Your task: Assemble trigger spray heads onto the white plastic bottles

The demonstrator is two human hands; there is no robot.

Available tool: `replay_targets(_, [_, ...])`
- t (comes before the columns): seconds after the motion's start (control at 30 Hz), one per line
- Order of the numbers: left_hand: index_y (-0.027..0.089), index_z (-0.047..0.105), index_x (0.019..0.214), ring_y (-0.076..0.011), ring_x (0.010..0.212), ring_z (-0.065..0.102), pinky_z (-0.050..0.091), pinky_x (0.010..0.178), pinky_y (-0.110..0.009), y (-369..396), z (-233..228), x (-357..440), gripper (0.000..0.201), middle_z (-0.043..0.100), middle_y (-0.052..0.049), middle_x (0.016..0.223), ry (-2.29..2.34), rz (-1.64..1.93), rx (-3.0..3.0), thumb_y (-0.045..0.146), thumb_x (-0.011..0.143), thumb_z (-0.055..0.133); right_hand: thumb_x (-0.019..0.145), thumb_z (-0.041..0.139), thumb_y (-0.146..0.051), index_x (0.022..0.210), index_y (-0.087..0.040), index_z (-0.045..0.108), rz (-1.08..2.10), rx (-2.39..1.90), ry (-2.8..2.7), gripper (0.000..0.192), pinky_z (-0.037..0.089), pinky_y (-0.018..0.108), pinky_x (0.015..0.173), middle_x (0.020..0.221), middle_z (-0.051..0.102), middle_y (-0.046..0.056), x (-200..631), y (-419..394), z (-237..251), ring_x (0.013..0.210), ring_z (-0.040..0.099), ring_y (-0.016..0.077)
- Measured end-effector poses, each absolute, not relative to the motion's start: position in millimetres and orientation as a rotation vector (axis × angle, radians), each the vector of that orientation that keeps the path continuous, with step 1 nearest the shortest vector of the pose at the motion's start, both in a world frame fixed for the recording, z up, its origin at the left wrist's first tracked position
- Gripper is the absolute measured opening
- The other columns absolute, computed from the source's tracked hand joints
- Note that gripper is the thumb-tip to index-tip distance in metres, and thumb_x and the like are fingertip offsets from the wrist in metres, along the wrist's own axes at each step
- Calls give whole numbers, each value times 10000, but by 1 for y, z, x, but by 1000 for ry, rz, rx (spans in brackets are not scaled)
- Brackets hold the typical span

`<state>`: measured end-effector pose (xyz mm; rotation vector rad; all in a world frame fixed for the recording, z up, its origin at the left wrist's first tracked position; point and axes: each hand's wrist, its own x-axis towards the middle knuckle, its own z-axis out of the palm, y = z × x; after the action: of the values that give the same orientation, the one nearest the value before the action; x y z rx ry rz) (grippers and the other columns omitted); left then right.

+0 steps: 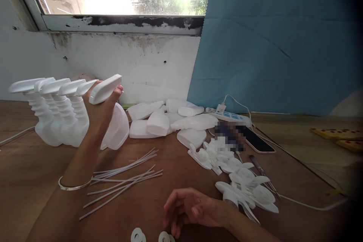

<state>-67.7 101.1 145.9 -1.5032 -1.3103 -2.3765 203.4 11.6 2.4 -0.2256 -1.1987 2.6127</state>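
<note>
My left hand (100, 111) grips a white spray bottle (115, 130) by its neck, with the trigger head (104, 89) above my fingers. The bottle is tilted, next to a row of several assembled white spray bottles (59, 117) standing at the left. A silver bangle sits on that wrist. My right hand (190, 208) rests low on the brown table (34, 170), fingers loosely curled and holding nothing, just above two white ring washers (138, 235). Thin white dip tubes (124, 177) lie scattered between my hands.
Empty white bottles (167, 121) lie in a heap at the back centre. A pile of white trigger heads (241, 181) lies at the right. A power strip (229, 117), a phone (256, 140) and a white cable (306, 205) are beyond. A blue sheet (269, 45) hangs behind.
</note>
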Motion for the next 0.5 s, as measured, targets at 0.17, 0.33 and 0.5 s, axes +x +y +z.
replay_targets(0.17, [158, 579, 793, -95, 594, 532, 430, 556, -218, 108, 137, -75, 324, 534, 39, 650, -1463, -2363, -1496, 326, 575, 749, 623, 727, -395, 1043, -69, 576, 2611, -235, -1198, 553, 439, 316, 754, 997, 607, 163, 203, 12, 2, 825, 605, 181])
replay_targets(0.33, [182, 553, 871, -104, 660, 548, 426, 566, -209, 110, 132, -78, 338, 566, 16, 769, -1485, -2255, -1502, 292, 602, 726, 625, 726, -394, 1042, -66, 574, 2606, -230, -1196, 551, 439, 312, 748, 997, 604, 165, 203, 11, 2, 828, 605, 181])
replay_targets(0.5, [165, 561, 831, -96, 652, 505, 411, 592, -215, 111, 131, -81, 307, 533, 24, 736, -1430, -2104, -1350, 295, 603, 720, 616, 735, -381, 1030, -61, 580, 2600, -237, -1178, 546, 443, 311, 742, 984, 607, 166, 203, 10, 2, 812, 612, 179])
